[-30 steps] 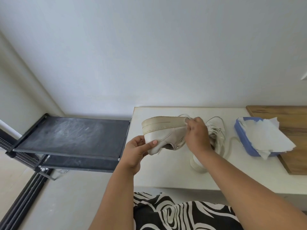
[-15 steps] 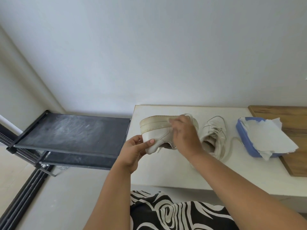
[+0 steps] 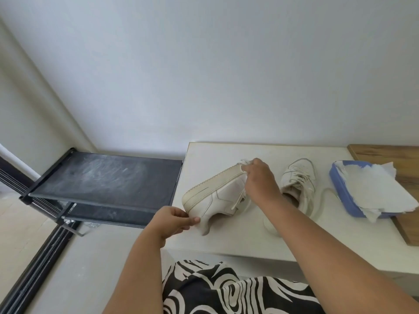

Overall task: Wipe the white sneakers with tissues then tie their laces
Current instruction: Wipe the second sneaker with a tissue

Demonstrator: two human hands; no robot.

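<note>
One white sneaker (image 3: 217, 196) is held above the white table (image 3: 226, 241), tilted with its sole turned up and left. My left hand (image 3: 174, 220) grips its heel. My right hand (image 3: 260, 182) presses a white tissue (image 3: 246, 163) against the toe end of the sole, fingers curled round the tissue. The second white sneaker (image 3: 299, 184) lies on the table just right of my right hand, its laces loose and trailing. A blue tissue pack (image 3: 347, 200) with white tissues spilling out sits further right.
A wooden board (image 3: 385, 155) lies under the tissue pack at the table's right end. A black metal shoe rack (image 3: 102, 180) stands left of the table against the wall. Black-and-white patterned cloth (image 3: 226, 288) covers my lap below.
The sneaker has tilted, heel lower and toe higher. My right hand with the tissue has slid along the sole toward the toe. My left hand dropped slightly with the heel.
</note>
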